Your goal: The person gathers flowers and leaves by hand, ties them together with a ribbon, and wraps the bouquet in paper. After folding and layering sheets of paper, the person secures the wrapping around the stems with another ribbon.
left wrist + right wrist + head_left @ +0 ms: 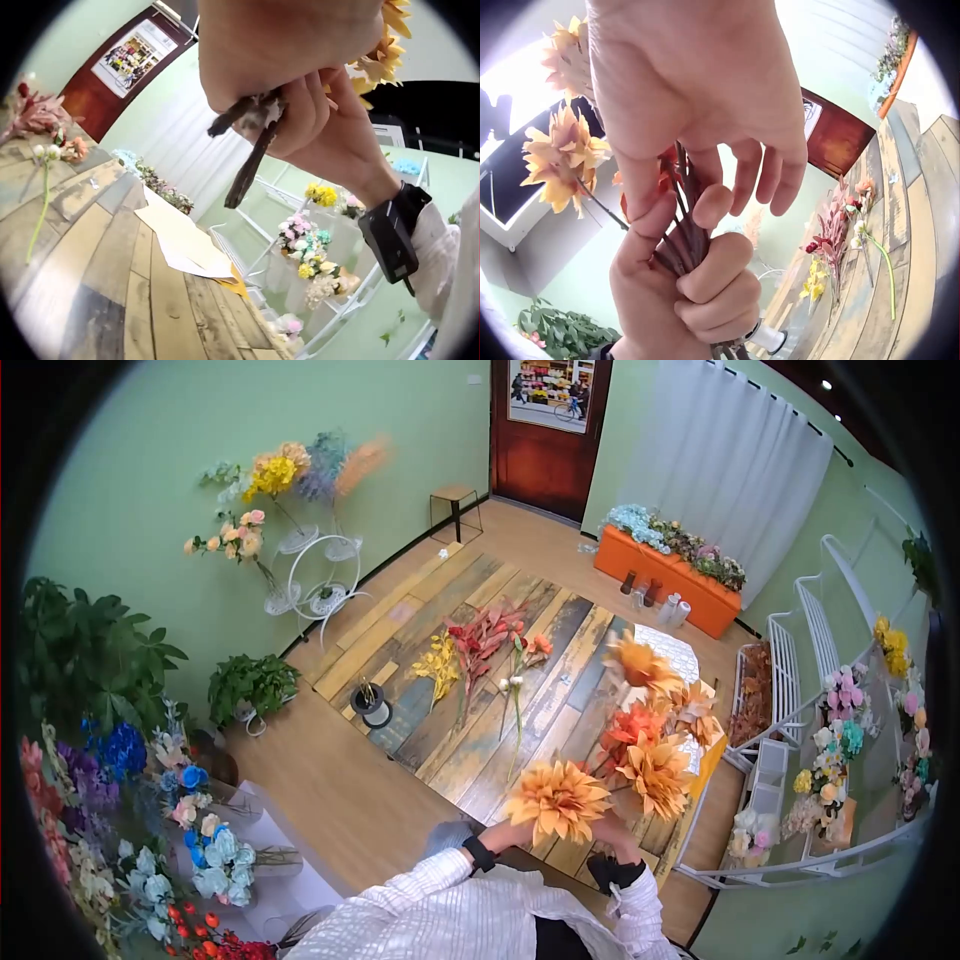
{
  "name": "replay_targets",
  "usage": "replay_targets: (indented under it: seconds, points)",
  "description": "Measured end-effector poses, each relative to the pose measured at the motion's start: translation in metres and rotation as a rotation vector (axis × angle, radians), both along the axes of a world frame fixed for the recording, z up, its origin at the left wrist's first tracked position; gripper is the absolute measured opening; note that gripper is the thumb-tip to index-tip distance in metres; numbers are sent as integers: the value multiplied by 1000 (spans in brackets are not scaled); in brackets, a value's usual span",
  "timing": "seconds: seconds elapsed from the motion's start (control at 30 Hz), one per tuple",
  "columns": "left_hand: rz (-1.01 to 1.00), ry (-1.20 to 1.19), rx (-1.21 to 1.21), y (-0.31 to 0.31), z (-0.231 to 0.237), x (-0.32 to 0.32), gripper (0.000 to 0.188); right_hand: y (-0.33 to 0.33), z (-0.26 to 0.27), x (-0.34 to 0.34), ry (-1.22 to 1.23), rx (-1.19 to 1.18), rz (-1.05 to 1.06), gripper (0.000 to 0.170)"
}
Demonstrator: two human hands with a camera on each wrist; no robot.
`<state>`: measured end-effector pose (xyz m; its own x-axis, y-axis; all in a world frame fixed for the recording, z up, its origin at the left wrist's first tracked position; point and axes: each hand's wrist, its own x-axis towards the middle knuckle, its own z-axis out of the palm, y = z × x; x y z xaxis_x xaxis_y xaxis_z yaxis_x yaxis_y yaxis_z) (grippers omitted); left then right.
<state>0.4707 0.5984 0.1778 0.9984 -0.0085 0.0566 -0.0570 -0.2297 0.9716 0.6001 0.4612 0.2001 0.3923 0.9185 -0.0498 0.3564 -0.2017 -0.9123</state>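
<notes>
A bunch of large orange flowers (556, 802), with a red-orange bloom (632, 728) among them, fans out above both hands at the table's near edge. My left hand (712, 296) grips the bundled brown stems (681, 244) with curled fingers. Cut stem ends (251, 169) stick out below that fist in the left wrist view. Just above it, my right hand (697, 82) has its thumb and forefinger around the stems, while its other fingers hang loosely. Blooms partly hide both hands in the head view.
On the plank table (450, 760) lie dusky red sprays (485, 640), a yellow sprig (438, 668) and a white-flowered stem (513, 695). A spool (371, 706) stands at the left edge, and white paper (665, 650) lies at right. Flower racks (830, 790) flank the table.
</notes>
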Motion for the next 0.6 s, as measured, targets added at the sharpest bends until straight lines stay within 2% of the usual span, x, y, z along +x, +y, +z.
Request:
replay_targets:
  seconds: [0.07,0.13,0.2,0.27,0.3,0.33,0.37,0.4,0.43,0.47,0.5,0.53,0.6]
  points:
    - [38,48,54,-6,-2,23,34,-4,-1,1,12,-47,-18,58]
    - [8,119,-228,-6,20,29,37,-2,-3,4,35,-110,-70,60]
    - [-8,78,-231,1,10,38,38,6,-6,6,61,-175,-123,61]
    - [-80,179,-116,14,10,52,43,18,-8,10,84,-242,-173,63]
    - [46,81,-169,13,-16,52,41,26,-8,12,94,-276,-200,64]
    - [45,84,-175,28,-26,62,41,43,12,9,105,-307,-226,65]
    - [-71,302,-226,44,-37,75,37,59,37,2,347,-287,-289,65]
    - [-187,516,-277,58,-34,85,34,73,37,5,342,-294,-288,65]
    - [-123,549,-441,69,-31,88,31,87,33,12,332,-332,-347,59]
    - [-120,543,-445,88,-29,94,31,102,24,21,323,-368,-407,54]
    - [-139,286,-392,117,-31,104,34,118,-41,43,299,-30,-446,33]
    - [-152,33,-330,136,-35,106,36,129,-40,48,299,-39,-438,33]
    - [182,-116,272,186,-71,103,44,158,-30,59,351,224,-411,18]
